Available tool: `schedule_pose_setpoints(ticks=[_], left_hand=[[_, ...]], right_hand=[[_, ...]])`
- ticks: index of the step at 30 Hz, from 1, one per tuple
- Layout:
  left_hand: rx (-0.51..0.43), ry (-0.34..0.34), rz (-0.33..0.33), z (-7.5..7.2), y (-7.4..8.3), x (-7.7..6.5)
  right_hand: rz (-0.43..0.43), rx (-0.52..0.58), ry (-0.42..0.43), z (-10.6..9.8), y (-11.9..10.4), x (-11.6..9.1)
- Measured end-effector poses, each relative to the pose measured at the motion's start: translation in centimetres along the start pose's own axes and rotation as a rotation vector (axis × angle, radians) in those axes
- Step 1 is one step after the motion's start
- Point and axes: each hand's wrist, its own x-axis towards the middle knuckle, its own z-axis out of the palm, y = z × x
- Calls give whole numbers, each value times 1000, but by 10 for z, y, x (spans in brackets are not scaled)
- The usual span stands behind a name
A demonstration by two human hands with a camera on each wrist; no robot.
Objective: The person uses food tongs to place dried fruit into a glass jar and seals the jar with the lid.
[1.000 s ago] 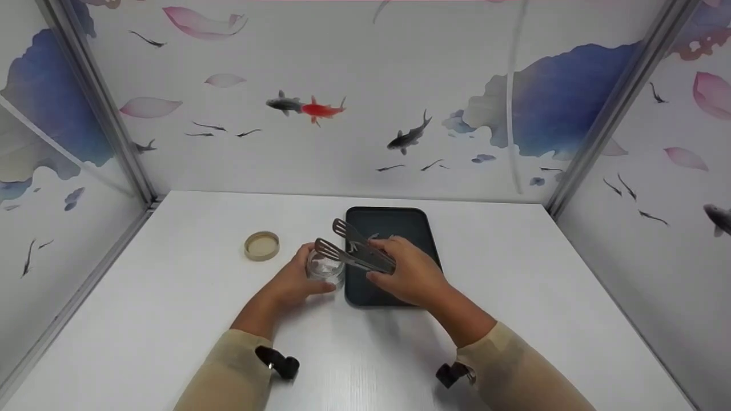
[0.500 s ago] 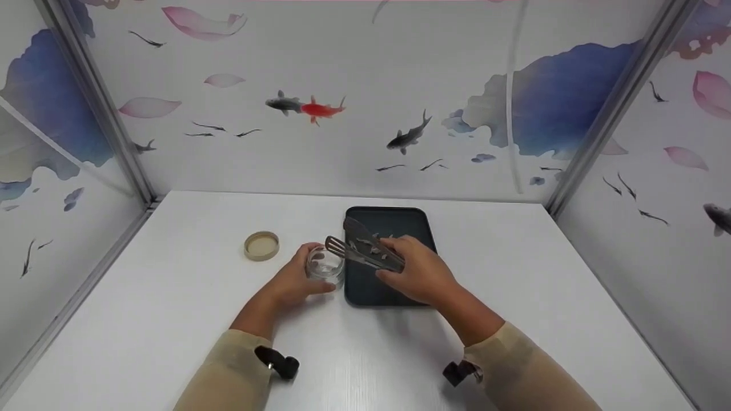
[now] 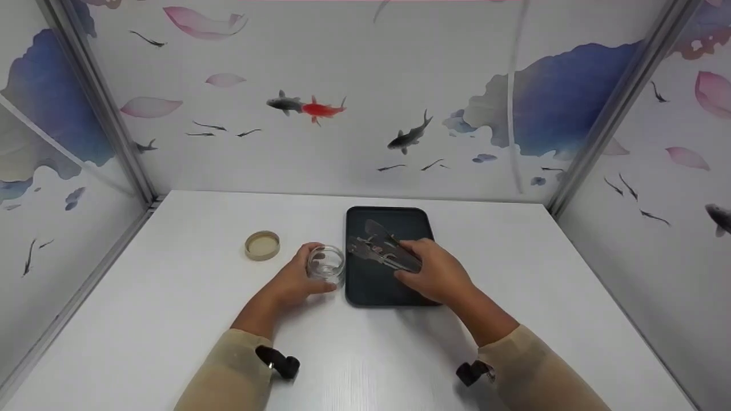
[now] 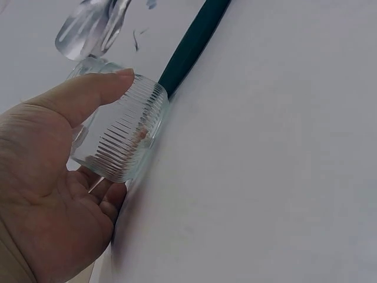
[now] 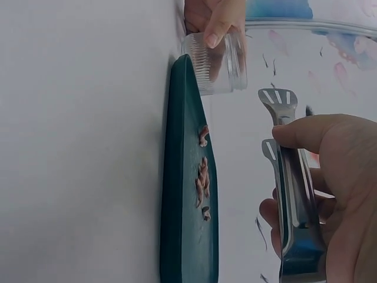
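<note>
My left hand (image 3: 290, 279) holds a clear glass jar (image 3: 326, 264), ribbed on its side, upright on the table; the thumb lies along its near side and the fingers go round behind. No lid is on the jar. In my right hand (image 3: 438, 273) is a pair of metal tongs (image 5: 294, 194) with slotted ends, gripped between thumb and fingers. The tongs' ends stand apart above the dark green tray (image 3: 382, 294), with nothing visible between them. Several small brownish, curled pieces (image 5: 202, 180) lie on the tray; their kind is unclear.
A round tan lid (image 3: 262, 246) lies on the white table (image 3: 188, 274) left of the jar. The tray stands close beside the jar's right side. White panels (image 3: 342, 160) printed with fish and petals enclose the table at the back and sides.
My right hand has moved right with the tongs, from over the jar's mouth to over the tray. The left hand and jar have stayed in place.
</note>
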Motion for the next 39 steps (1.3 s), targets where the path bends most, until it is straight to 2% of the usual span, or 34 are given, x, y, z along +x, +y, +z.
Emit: schedule_pose_setpoints(ticks=[7,14,26,33,39], left_hand=[[-3,5,16,1,0,1],[-1,8,-9,1,0,-1],[18,14,-14,1,1,-1],[-36,-14,-8,0,1,-2],[-35,-7,-10,1,0,-1]], right_hand=[[58,-9,-20,4,20,4],[130,-35,-59,5,37,7],[144,-39,-76,8,47,6],[126,-39,-71,10,48,6],[120,-35,-52,11,46,6]])
